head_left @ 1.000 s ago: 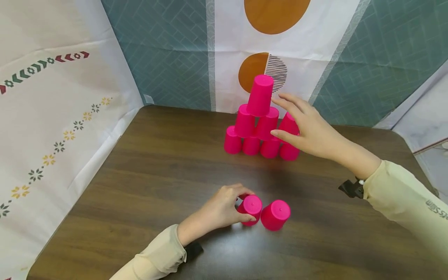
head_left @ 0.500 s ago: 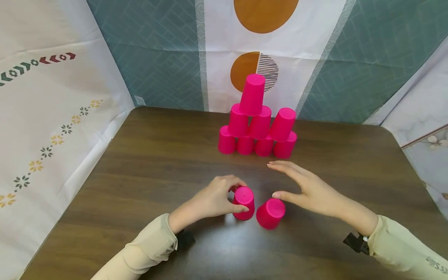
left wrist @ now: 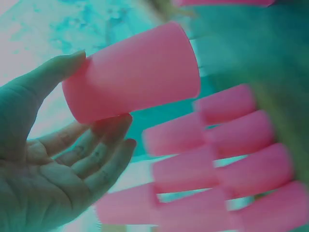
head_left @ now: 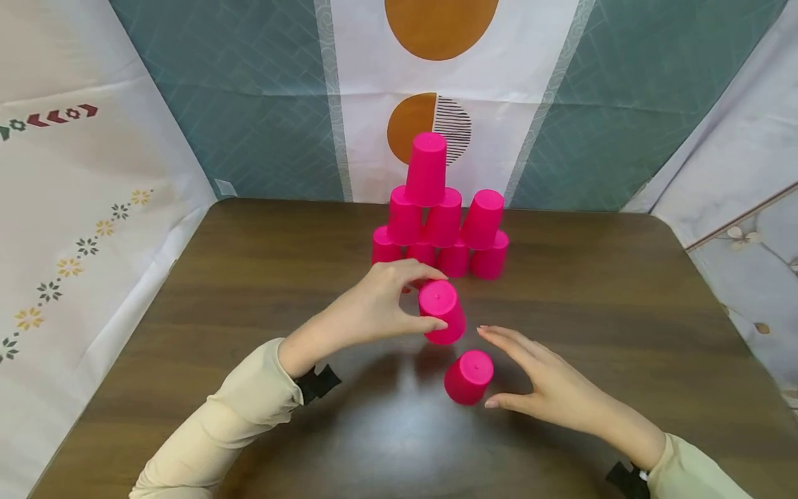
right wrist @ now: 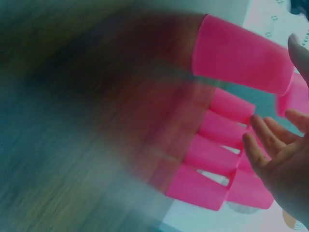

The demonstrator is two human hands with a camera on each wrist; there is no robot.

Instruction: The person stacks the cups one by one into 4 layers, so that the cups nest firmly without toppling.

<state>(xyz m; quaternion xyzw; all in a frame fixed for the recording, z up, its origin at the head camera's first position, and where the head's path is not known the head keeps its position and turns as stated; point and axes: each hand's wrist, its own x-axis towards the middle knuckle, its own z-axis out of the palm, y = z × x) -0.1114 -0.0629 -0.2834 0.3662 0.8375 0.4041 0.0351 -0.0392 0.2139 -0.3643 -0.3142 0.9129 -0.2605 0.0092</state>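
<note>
My left hand [head_left: 431, 301] grips an upside-down pink cup [head_left: 442, 312] between thumb and fingers, lifted off the brown table [head_left: 262, 291] just in front of the pyramid. The left wrist view shows that held cup [left wrist: 133, 72] pinched by the left hand [left wrist: 99, 92]. A second pink cup [head_left: 469, 376] stands upside down on the table below it. My right hand [head_left: 501, 367] is open with straight fingers, cupped round that cup's right side without gripping it. A pyramid of several pink cups [head_left: 436, 222] stands at the table's back, also seen as pyramid cups [left wrist: 217, 159].
Patterned cloth walls [head_left: 249, 104] close in the table at the back and both sides. In the blurred right wrist view, a pink cup [right wrist: 241, 53] lies beyond the right hand's fingers [right wrist: 258, 145], with the stacked cups [right wrist: 212, 145] behind.
My right hand left the pyramid and came down beside the near cup. My left hand lifted its cup off the table and moved it toward the pyramid.
</note>
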